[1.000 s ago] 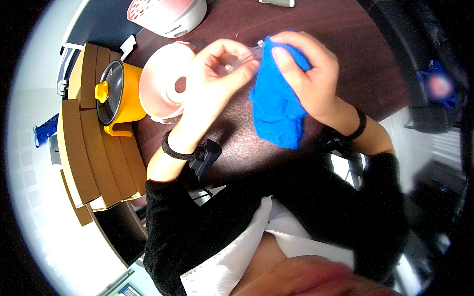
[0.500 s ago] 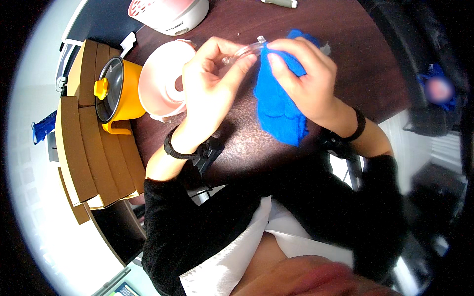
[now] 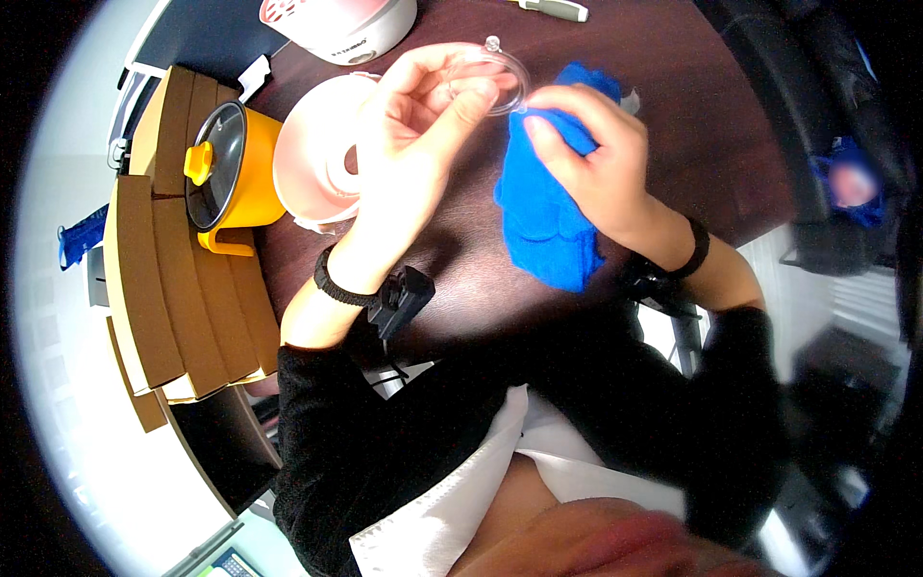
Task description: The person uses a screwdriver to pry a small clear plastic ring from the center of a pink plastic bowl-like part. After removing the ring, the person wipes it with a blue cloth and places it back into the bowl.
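A small clear round lid with a little knob on its edge is pinched in my left hand, its round face turned partly into view. My right hand grips a blue cloth, thumb and forefinger closed on it at the lid's right rim. The rest of the cloth hangs down below the right fingers. Left of my left hand is a pink round dish-like part with a ring in its middle, partly hidden by that hand.
A yellow pot with a dark see-through lid stands at left, beside brown cardboard boxes. At the back are a pink and white appliance and a grey-white handled tool. A black device shows by my left wrist.
The clear lid has turned from nearly edge-on to show its round face. My left hand has shifted slightly up; my right hand stays on the cloth beside the rim.
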The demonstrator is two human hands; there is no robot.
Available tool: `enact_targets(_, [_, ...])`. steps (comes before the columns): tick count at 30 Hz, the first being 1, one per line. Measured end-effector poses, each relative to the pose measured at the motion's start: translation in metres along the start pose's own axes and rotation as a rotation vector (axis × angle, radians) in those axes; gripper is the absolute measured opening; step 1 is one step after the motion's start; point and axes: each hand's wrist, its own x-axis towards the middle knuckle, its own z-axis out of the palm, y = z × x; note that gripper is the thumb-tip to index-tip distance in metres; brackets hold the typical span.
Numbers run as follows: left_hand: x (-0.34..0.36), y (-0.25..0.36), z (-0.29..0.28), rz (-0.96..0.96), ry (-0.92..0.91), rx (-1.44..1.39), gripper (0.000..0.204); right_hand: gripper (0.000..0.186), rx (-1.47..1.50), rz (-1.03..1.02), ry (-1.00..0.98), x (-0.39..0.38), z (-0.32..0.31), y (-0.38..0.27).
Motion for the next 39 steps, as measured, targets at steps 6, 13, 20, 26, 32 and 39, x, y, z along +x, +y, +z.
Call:
enact_targets(6, [0.001, 0.001, -0.009, -0.076, -0.08, 0.208, 0.015, 0.014, -0.002, 0.033, 0.053, 0.004, -0.006, 0.0])
enact_targets(13, [0.002, 0.004, -0.011, -0.034, -0.071, 0.378, 0.012, 0.015, -0.046, -0.03, 0.135, 0.007, -0.013, -0.004])
enact_targets(20, [-0.006, 0.006, -0.003, 0.018, -0.091, 0.493, 0.009, 0.018, -0.134, -0.138, 0.036, 0.007, -0.008, -0.007])
enact_targets(26, [-0.016, 0.022, 0.012, 0.064, -0.143, 0.356, 0.009, 0.014, -0.162, -0.012, -0.108, -0.002, 0.0, 0.009])
enact_targets(32, [-0.003, 0.008, 0.002, 0.008, -0.003, 0.041, 0.022, 0.014, -0.055, 0.01, 0.04, 0.005, -0.005, -0.003])
enact_targets(39, [-0.002, 0.004, -0.003, -0.065, -0.081, 0.122, 0.029, 0.014, -0.019, 0.007, 0.069, 0.004, -0.009, -0.005])
